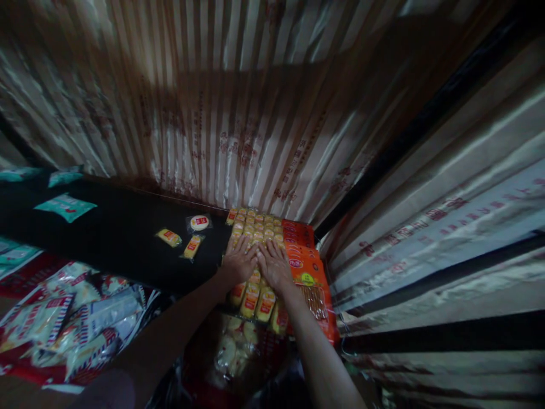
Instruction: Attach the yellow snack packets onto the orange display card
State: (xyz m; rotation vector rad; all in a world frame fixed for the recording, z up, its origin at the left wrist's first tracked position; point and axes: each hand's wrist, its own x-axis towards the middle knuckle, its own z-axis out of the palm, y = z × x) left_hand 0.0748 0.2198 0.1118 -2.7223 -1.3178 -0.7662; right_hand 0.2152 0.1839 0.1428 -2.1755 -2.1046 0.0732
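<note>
Both of my hands lie flat on rows of small yellow wrapped snack packs (258, 227), packed close together on the dark shelf. My left hand (240, 258) has its fingers stretched forward over the packs. Close beside it, my right hand (275, 262) rests palm down, its fingers also extended, the thumbs near each other. Neither hand grips anything; the packs under the palms are hidden. Larger yellow packs with red labels (251, 300) stand at the near edge between my wrists. Orange snack bags (304, 264) lie directly right of my right hand.
On the black shelf (128, 238) lie loose yellow packs (169, 237), a round white-wrapped piece (199, 222) and a teal packet (66, 207). White and blue packets (93, 318) fill a red box at lower left. A clear bag of pale round pieces (234, 346) sits nearest me. Striped sheeting (238, 113) rises behind.
</note>
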